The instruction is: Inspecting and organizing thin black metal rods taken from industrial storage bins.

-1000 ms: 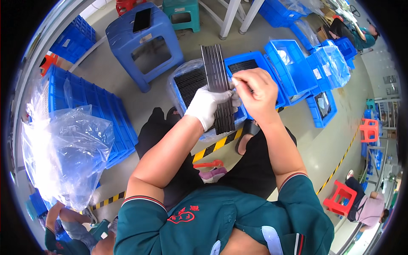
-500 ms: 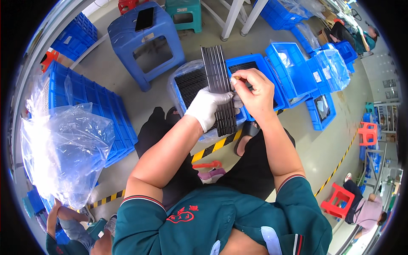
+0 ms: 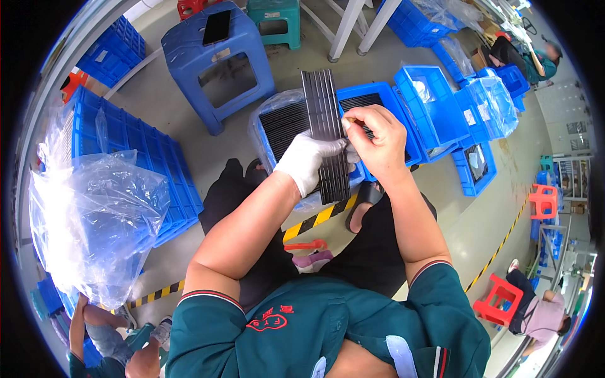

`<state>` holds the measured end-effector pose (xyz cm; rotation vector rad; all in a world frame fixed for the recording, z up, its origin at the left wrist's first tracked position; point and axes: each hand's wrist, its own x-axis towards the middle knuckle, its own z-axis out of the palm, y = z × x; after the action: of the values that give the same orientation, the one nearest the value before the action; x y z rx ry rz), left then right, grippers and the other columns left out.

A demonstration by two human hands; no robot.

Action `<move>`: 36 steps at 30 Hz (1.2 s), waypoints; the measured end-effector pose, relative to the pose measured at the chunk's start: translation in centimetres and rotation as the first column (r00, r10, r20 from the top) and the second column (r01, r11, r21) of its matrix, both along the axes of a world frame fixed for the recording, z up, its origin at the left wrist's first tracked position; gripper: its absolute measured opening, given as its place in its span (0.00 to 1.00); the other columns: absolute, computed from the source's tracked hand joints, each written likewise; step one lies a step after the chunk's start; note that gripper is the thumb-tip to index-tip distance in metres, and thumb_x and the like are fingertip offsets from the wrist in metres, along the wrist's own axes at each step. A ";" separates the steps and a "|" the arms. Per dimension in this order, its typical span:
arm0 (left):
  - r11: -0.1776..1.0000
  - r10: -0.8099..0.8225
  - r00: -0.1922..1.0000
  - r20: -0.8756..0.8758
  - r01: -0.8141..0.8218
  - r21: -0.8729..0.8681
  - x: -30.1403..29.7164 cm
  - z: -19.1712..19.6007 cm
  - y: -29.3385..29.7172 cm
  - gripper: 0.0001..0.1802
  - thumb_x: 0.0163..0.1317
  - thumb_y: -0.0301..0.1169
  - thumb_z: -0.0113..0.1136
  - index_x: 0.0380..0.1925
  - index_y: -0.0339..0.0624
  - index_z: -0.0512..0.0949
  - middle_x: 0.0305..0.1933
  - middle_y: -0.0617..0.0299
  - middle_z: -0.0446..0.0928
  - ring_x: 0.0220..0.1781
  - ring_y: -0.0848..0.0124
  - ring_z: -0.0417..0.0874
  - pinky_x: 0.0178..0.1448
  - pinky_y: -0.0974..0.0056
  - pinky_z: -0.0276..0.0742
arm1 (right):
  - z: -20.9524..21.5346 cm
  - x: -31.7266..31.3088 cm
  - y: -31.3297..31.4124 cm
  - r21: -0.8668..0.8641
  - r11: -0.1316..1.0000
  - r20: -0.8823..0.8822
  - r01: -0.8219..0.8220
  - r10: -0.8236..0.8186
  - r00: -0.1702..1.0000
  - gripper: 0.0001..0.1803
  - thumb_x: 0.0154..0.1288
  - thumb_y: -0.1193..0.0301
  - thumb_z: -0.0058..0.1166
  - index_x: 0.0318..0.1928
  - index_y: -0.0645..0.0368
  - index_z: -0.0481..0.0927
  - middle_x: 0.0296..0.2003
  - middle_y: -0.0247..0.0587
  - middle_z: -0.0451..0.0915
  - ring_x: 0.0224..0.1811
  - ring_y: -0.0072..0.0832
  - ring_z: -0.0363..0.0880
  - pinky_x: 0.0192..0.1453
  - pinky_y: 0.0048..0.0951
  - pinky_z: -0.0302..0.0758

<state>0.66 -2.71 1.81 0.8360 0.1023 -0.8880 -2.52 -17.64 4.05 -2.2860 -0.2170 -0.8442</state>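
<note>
My left hand [image 3: 307, 160], in a white glove, grips a stack of long black slotted strips [image 3: 322, 107] and holds it upright above two crates. The thumb lies across the front of the stack, with the fingers wrapped behind. My bare right hand [image 3: 380, 135] is beside the stack's right edge, thumb and forefinger pinched together. Something small and yellowish shows at that pinch, too small to name. Below on the left, a plastic-lined crate [image 3: 257, 126] holds rows of similar black strips. On the right, a blue crate [image 3: 398, 108] also contains black strips, partly hidden by my right hand.
A blue stool [image 3: 179, 50] with a phone [image 3: 217, 28] on it stands ahead to the left. Tall stacked blue crates [image 3: 142, 157], draped in clear plastic [image 3: 101, 220], rise at the left. More blue bins [image 3: 435, 107] sit at the right. Other people work farther off.
The stack stays in my left hand, nearly still. My right hand's pinch has shifted very slightly along the stack's right edge. The whole view has moved a little.
</note>
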 end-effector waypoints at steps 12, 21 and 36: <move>0.997 0.049 0.992 0.113 -0.056 0.057 -0.2 -0.2 0.3 0.13 0.58 0.23 0.63 0.44 0.37 0.79 0.38 0.60 0.80 0.37 0.71 0.82 0.43 0.66 0.79 | -0.1 0.4 0.8 -0.133 0.991 0.111 0.001 0.014 0.994 0.08 0.44 0.79 0.62 0.29 0.56 0.81 0.27 0.35 0.79 0.30 0.35 0.79 0.33 0.33 0.76; 0.996 0.032 0.986 0.161 -0.045 0.083 -0.2 -0.4 0.3 0.14 0.57 0.23 0.63 0.45 0.37 0.78 0.38 0.59 0.80 0.37 0.70 0.83 0.44 0.66 0.80 | -0.7 0.7 0.4 -0.112 0.993 0.118 -0.027 0.040 0.992 0.08 0.45 0.79 0.61 0.28 0.55 0.80 0.26 0.35 0.80 0.29 0.36 0.79 0.34 0.33 0.76; 0.999 -0.001 0.995 0.100 -0.002 0.036 -0.1 -0.3 0.0 0.13 0.58 0.19 0.60 0.44 0.35 0.78 0.36 0.57 0.81 0.35 0.65 0.84 0.41 0.60 0.83 | 0.4 0.2 -0.2 -0.242 0.970 0.091 -0.027 0.050 0.995 0.06 0.50 0.75 0.65 0.30 0.57 0.81 0.27 0.37 0.81 0.31 0.36 0.80 0.36 0.33 0.75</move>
<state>0.53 -2.71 1.49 0.9126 0.0310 -0.8444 -2.29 -17.83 4.43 -2.4569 -0.4267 -0.9533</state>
